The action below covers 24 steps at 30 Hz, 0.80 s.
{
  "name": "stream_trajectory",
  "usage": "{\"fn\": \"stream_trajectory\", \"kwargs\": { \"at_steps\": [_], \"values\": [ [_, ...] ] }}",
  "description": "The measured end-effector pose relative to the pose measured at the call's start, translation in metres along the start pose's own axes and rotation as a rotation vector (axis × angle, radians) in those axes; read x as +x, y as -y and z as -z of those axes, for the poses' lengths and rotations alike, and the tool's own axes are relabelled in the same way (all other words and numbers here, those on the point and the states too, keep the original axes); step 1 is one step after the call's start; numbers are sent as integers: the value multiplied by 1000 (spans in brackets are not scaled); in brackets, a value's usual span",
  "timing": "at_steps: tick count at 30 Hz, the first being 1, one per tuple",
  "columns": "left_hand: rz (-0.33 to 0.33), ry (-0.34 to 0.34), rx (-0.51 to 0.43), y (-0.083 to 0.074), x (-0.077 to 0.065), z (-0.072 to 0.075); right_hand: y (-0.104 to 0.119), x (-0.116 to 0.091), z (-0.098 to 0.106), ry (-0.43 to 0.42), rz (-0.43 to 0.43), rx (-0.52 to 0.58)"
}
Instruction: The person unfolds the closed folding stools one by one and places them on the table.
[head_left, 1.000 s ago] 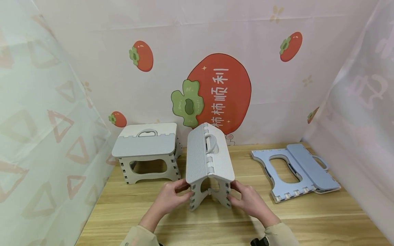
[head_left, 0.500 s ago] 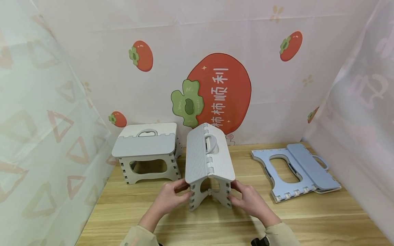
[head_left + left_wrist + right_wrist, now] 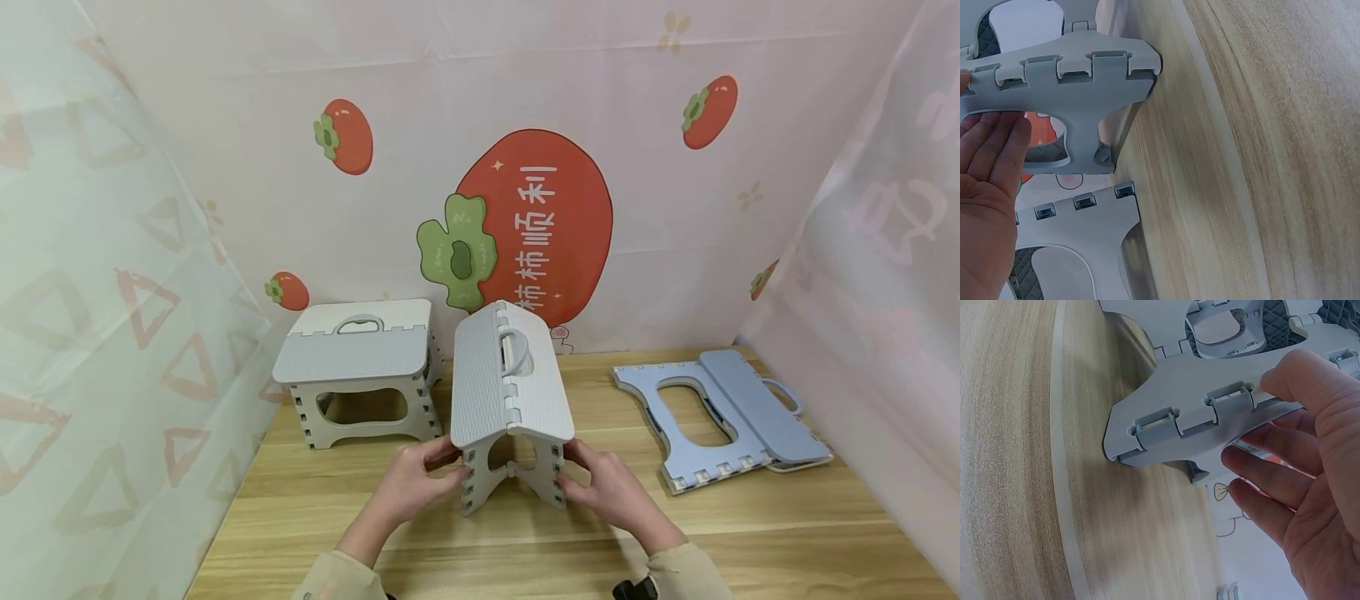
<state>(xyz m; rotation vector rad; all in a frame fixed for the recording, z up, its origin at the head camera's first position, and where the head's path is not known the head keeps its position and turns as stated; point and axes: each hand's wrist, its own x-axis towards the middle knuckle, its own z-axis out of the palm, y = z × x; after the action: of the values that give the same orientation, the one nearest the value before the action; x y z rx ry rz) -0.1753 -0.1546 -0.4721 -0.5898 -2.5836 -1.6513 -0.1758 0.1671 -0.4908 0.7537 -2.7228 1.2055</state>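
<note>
**Half-folded grey-and-white folding stool (image 3: 542, 390) gripped at its near corners**

The stool stands on the desk (image 3: 450, 562) midway between the hands, its ribbed top (image 3: 478, 383) peaked like a roof and its near end panel (image 3: 1172, 384) creased inward. A similar stool (image 3: 356, 357) stands opened out just beside it on the left; a blue folding stool (image 3: 750, 407) lies flat, well apart on the right.

Both hands are narrowed around the frame. The left hand (image 3: 416, 485) holds the near left corner, fingers hooked into the side opening; the right hand (image 3: 607, 490) grips the near right corner, thumb on the end panel, fingers round behind.

It looks like moulded plastic, so probably light and stiff in each panel, yet loose at the hinges. The smooth legs may slip a little. Those corners seem good holds, provided skin stays out of the hinge gaps; the top handle (image 3: 524, 347) should suit carrying.
</note>
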Motion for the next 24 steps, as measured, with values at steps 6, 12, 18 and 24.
{"fn": "stream_trajectory", "kwargs": {
  "at_steps": [6, 12, 18, 24],
  "values": [
    [4, -2, 4, -1, 0, 0, -1, -1, 0, -5, 3, -6],
    [14, 6, -10, 0, 0, 1, 0, -1, 0, -2, 5, -7],
    [15, 9, -9, 1, -1, 1, 0, -1, 2, 6, 4, -9],
    [13, 4, -7, 1, -1, 1, 0, 0, 3, 11, -2, -5]
  ]
}}
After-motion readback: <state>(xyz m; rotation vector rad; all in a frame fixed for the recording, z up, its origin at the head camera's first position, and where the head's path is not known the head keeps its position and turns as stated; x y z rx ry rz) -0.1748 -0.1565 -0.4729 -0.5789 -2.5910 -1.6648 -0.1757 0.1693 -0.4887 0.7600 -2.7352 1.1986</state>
